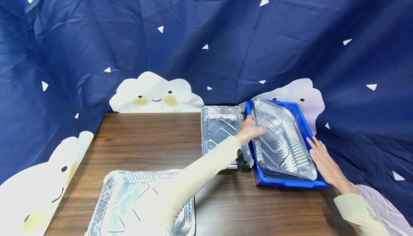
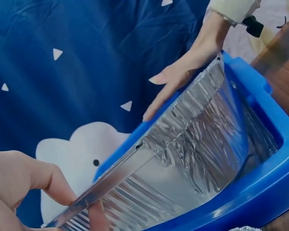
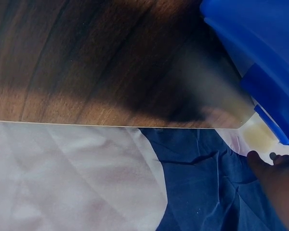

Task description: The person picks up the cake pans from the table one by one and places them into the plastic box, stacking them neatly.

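Note:
A rectangular foil tray [image 1: 279, 139] lies tilted in the blue plastic bin [image 1: 284, 183], its left side raised. My left hand [image 1: 250, 130] pinches that raised rim between thumb and fingers; the left wrist view shows the fingers [image 2: 98, 214] on the thin edge. My right hand [image 1: 327, 164] is at the bin's right side, fingers extended along the tray's far rim and the bin wall. In the right wrist view only part of the right hand [image 3: 277, 183] shows, below the bin's edge. Whatever lies under the tilted tray is mostly hidden.
Left of the bin, a second foil tray [image 1: 222, 126] stands on the wooden table [image 1: 148, 139], partly behind my left wrist. A larger foil tray [image 1: 119, 203] sits at the front left, under my left sleeve. A blue curtain [image 1: 193, 31] with clouds hangs behind the table.

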The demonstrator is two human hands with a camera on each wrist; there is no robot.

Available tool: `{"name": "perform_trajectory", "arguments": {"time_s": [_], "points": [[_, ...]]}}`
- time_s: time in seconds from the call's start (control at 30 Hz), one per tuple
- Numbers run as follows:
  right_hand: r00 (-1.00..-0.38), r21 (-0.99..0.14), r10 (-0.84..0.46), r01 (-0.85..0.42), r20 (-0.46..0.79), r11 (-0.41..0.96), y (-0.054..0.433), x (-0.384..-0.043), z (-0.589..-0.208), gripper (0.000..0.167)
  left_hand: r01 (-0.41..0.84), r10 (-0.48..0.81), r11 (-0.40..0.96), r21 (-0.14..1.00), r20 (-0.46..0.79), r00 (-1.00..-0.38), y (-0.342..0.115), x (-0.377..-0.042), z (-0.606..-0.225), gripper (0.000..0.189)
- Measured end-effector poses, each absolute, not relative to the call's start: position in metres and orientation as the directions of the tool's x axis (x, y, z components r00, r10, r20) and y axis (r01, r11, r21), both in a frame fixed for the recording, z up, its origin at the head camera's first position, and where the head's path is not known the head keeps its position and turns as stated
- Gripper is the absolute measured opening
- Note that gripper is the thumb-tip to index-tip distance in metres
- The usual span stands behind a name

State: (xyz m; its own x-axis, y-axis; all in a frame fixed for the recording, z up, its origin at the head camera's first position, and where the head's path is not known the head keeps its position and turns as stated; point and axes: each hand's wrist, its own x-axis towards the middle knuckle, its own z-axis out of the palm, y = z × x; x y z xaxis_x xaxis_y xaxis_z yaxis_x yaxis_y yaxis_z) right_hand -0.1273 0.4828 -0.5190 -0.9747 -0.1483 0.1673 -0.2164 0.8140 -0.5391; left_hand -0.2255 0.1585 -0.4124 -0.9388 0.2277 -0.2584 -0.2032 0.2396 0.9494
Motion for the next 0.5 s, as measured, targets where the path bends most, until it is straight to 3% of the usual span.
{"name": "perform_trajectory", "arguments": {"time_s": [0.27,0.5], "points": [[-0.971,-0.544,-0.153,-0.231,0.186,0.806,0.483,-0.126,-0.520,0.055,-0.251,0.165,0.339,0.906,-0.320,-0.933,0.180,-0.229,-0.423,0.048],[-0.969,-0.539,-0.150,-0.235,0.197,0.809,0.482,-0.125,-0.521,0.054,-0.226,0.162,0.329,0.917,-0.291,-0.943,0.185,-0.226,-0.427,0.045]]}}
